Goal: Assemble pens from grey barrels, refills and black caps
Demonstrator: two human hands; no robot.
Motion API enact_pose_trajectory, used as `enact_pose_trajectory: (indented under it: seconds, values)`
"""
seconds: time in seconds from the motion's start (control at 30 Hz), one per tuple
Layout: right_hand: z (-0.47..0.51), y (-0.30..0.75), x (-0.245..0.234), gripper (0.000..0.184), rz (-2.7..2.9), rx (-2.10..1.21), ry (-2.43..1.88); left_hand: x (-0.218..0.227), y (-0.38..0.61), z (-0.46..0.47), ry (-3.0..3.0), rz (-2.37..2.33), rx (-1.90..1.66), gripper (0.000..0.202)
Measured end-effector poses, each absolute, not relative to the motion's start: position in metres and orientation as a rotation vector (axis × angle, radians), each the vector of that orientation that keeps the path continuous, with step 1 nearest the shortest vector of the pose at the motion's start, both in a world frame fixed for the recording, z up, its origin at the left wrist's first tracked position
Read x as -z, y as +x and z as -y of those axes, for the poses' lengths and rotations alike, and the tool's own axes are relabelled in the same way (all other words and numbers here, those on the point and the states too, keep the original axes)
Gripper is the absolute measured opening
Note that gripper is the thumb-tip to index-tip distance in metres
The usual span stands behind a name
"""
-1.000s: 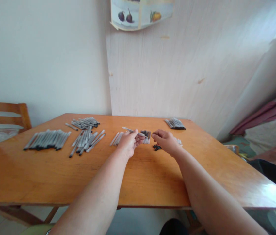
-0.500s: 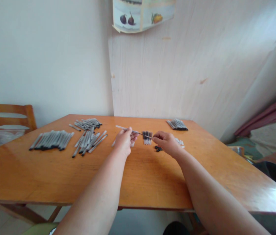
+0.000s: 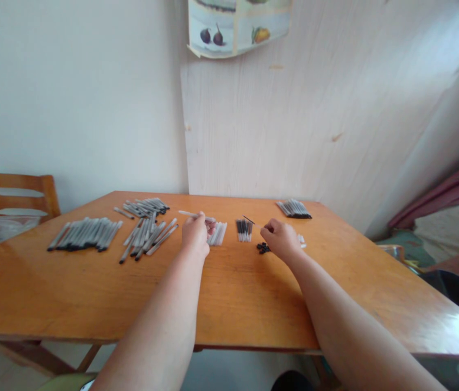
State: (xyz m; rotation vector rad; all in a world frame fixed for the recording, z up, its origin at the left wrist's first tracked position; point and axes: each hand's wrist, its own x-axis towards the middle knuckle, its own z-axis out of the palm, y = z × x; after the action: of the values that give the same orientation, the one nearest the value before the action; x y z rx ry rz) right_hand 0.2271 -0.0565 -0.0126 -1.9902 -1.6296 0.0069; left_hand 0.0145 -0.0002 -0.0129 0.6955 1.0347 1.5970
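Observation:
My left hand is closed around a clear pen barrel, which points up to the left. Under and beside that hand lies a row of clear tubes. My right hand pinches a thin ink refill; its dark end sticks out to the left, apart from the barrel. Below the refill, a small bundle of refills lies on the table. Small black pieces sit just under my right hand, and small white pieces show partly behind it.
On the left of the wooden table are a neat row of black-tipped pens and looser piles of pens. Another stack of pens lies at the back right. A chair stands at the left, against the wall side.
My hands have drawn apart: the left moved left with the barrel, the right slightly right with the refill. The refill's dark end now shows separate from the barrel, and the tube row is uncovered.

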Motion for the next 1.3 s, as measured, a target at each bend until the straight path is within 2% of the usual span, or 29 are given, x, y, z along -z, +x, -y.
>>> enact_pose_trajectory:
  seconds: [0.2, 0.4, 0.93, 1.2, 1.3]
  values:
    - [0.059, 0.215, 0.014, 0.029, 1.662, 0.131, -2.238, 0.013, 0.017, 0.003, 0.728, -1.085, -1.575, 0.019]
    - [0.056, 0.205, 0.016, 0.033, 1.765, 0.181, -2.3, 0.016, 0.017, 0.002, 0.719, -1.087, -1.556, 0.019]
    - [0.052, 0.202, 0.025, 0.035, 1.906, 0.055, -2.214, 0.013, 0.021, 0.01, 0.924, -1.258, -1.445, 0.009]
    - [0.054, 0.203, 0.023, 0.035, 1.941, 0.037, -2.178, 0.014, 0.021, 0.012, 1.041, -1.305, -1.449, 0.013]
    - [0.055, 0.203, 0.022, 0.034, 1.936, 0.031, -2.163, 0.015, 0.022, 0.01, 1.029, -1.335, -1.492, 0.021]
